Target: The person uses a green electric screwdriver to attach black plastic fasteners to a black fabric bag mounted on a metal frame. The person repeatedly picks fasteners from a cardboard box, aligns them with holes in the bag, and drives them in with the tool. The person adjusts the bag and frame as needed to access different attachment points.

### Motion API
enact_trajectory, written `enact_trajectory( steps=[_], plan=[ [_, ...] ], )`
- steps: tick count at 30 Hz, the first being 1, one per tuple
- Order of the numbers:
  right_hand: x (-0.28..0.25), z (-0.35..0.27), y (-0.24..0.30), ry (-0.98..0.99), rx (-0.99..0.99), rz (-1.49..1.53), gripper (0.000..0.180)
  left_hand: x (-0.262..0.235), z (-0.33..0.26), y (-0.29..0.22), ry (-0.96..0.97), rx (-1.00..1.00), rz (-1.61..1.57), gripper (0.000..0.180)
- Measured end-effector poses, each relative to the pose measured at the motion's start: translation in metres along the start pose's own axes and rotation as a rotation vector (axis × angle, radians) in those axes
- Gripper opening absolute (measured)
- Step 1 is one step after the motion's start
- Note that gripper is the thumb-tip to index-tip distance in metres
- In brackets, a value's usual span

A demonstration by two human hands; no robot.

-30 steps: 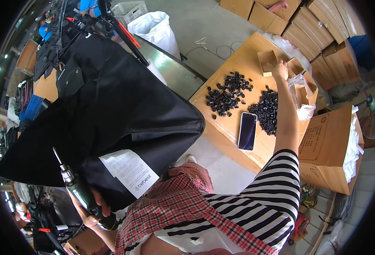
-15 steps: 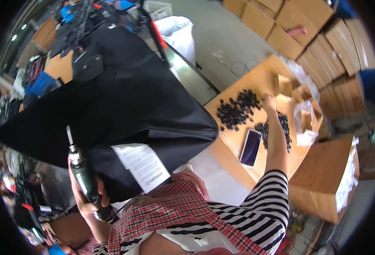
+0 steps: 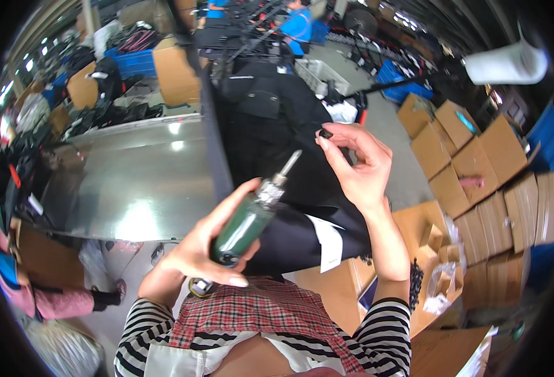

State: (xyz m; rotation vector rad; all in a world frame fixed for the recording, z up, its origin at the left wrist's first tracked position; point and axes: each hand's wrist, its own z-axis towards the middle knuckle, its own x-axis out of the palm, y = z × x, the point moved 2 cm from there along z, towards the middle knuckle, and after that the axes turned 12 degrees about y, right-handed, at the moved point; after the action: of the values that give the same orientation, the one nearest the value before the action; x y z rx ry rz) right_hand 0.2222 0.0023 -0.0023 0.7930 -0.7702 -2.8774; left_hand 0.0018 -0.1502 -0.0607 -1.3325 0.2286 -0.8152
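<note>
My left hand (image 3: 192, 254) is wrapped round a green electric screwdriver (image 3: 242, 232), its silver bit tilted up and to the right. In a pinch between thumb and forefinger, my right hand (image 3: 368, 169) holds a small black plastic piece (image 3: 325, 133), a short way from the bit's tip. Beneath both hands spreads a large black fabric item (image 3: 242, 160), with a white printed sheet (image 3: 328, 245) hanging at its near side. More small black pieces (image 3: 416, 286) lie on the cardboard-topped table at the right. My right forearm partly hides a phone (image 3: 368, 294) there.
A shiny metal table (image 3: 101, 179) extends to the left. Small open boxes (image 3: 433, 237) stand on the right table, with stacked cartons (image 3: 471, 157) behind. A black pole carries a white cylinder (image 3: 506, 66). One person in pink (image 3: 69, 301) is at left; others in blue are farther back.
My right hand has left the loose pieces and come over the black fabric with one piece. My left hand has raised the screwdriver and brought it rightward. The view has turned left.
</note>
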Motion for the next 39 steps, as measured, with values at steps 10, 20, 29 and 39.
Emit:
enact_trajectory(
  steps=[10, 20, 29, 39],
  plan=[
    [0.055, 0.038, 0.050, 0.035, -0.180, -0.105, 0.026, -0.018, -0.031, -0.024, 0.028, 0.095, 0.091, 0.129],
    [0.084, 0.046, 0.080, -0.062, -0.461, -0.373, 0.029, -0.051, -0.047, -0.030, 0.294, 0.104, -0.309, 0.136],
    [0.151, 0.044, 0.125, 0.461, -0.039, -0.466, 0.065, -0.101, -0.043, -0.086, 0.024, 0.503, -0.180, 0.132],
    [0.171, 0.080, 0.088, 0.122, 0.043, -0.162, 0.017, -0.135, -0.046, -0.096, 0.146, 0.670, -0.274, 0.104]
  ],
)
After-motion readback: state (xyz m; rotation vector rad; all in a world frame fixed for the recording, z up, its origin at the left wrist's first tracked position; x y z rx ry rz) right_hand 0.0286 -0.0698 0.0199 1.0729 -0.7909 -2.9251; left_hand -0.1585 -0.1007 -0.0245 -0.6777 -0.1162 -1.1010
